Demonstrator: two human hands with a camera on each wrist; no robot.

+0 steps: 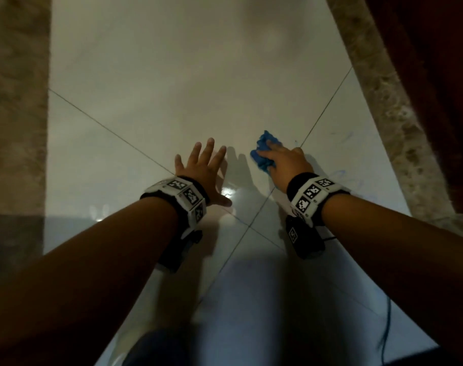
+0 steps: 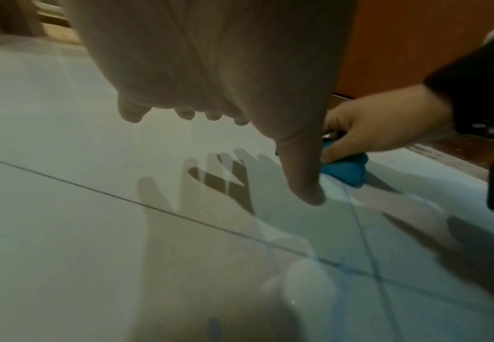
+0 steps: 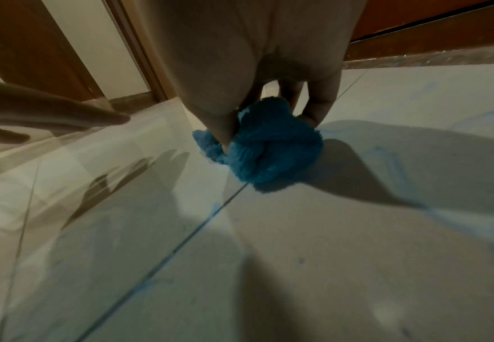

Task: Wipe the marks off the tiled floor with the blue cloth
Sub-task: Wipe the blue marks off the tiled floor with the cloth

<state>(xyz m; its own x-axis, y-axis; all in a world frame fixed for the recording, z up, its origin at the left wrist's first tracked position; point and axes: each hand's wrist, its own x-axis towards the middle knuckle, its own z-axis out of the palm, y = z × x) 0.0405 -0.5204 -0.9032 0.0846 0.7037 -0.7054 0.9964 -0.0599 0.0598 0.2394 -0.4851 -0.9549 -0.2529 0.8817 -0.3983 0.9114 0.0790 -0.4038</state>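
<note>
A glossy pale tiled floor (image 1: 172, 75) fills my view, crossed by dark grout lines (image 1: 106, 128) and bounded on the far right by a speckled stone border (image 1: 399, 143) under dark reddish wood (image 1: 436, 75). My right hand (image 1: 285, 165) has its fingers curled round the bunched blue cloth (image 1: 263, 151), gripping it and holding it down on the floor just beside where a grout line runs past. In the right wrist view the cloth (image 3: 266, 152) sits as a fluffy wad over that line. My left hand (image 1: 201, 167) is spread flat, fingers straight and apart, holding nothing; whether the palm actually rests on the tile or hovers just above it I cannot tell (the shadow beneath it suggests a slight gap).

As for progress, I judge the job only partly done. Faint blue scribbles (image 1: 343, 137) show on the tile to the right of the cloth, with more blue marks (image 1: 339, 175) nearer my right wrist, and the right wrist view shows blue smears (image 3: 392, 162) beside the cloth and blue tinting along the grout. The tile under my left hand looks nearly clean. What is left lies mostly to the right.
</note>
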